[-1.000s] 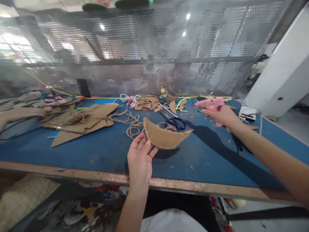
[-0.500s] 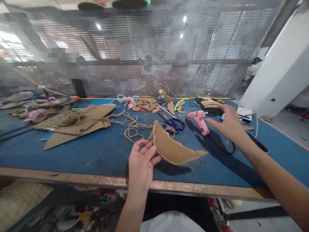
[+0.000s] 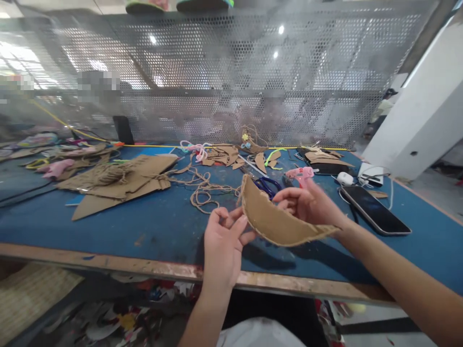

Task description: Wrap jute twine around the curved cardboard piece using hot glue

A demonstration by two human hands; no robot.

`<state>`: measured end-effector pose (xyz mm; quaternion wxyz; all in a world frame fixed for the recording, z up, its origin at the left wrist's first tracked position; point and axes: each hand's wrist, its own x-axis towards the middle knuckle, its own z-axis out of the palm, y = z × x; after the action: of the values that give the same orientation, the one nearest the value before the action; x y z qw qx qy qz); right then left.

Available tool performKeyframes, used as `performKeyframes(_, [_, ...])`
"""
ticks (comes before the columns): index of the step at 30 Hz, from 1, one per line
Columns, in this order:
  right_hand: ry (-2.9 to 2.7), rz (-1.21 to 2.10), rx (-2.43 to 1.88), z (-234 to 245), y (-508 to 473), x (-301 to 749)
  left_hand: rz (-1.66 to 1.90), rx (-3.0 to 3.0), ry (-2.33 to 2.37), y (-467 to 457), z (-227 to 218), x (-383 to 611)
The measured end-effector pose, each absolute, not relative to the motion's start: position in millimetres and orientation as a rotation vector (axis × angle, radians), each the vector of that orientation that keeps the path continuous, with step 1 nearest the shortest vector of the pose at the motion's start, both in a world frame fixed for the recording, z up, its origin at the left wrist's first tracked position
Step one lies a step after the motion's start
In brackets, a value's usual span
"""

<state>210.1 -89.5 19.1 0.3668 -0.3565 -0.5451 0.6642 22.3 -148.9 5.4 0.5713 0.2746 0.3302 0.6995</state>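
Observation:
My left hand [image 3: 224,238] pinches the left end of a crescent-shaped cardboard piece [image 3: 280,224], holding it above the blue table. Twine runs along the crescent's edge, and a strand trails from its left tip. Just behind the crescent's inner curve is my right hand [image 3: 307,205], fingers reaching left and loosely bent; the cardboard covers part of them, and I see nothing held there. Beyond that hand lies a pink glue gun [image 3: 300,173], partly covered by it. Blue-handled scissors [image 3: 266,185] lie behind the crescent. Loose twine [image 3: 202,195] spreads to the left.
Cardboard sheets [image 3: 123,180] with a twine bundle [image 3: 115,173] lie on the left. Cardboard scraps [image 3: 220,155] and pink pipe cleaners [image 3: 197,148] sit at the back. A phone [image 3: 376,209] and white charger [image 3: 345,179] are on the right. A perforated metal screen [image 3: 202,72] stands behind.
My right hand has moved left and nearer, from beside the glue gun to behind the crescent. The phone it was covering now shows. My left hand keeps hold of the crescent.

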Motion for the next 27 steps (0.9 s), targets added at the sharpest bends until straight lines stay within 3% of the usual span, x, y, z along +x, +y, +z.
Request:
performKeyframes(4, [-1.582, 1.638, -0.935, 30, -113, 226, 1.813, 0.719, 0.852, -143, 10, 18])
performKeyframes(9, [-1.484, 1.006, -1.310, 29, -155, 222, 1.799, 0.966, 1.016, -143, 1, 20])
performKeyframes(13, [-1.299, 0.739, -1.379, 9, -179, 223, 1.900, 1.361, 1.262, -142, 6, 17])
performKeyframes(21, [-1.245, 0.690, -1.402, -20, -192, 208, 1.583, 1.463, 1.132, -135, 19, 28])
performKeyframes(27, [-1.153, 0.700, -1.412, -20, -193, 198, 1.563, 1.289, 1.131, -136, 17, 32])
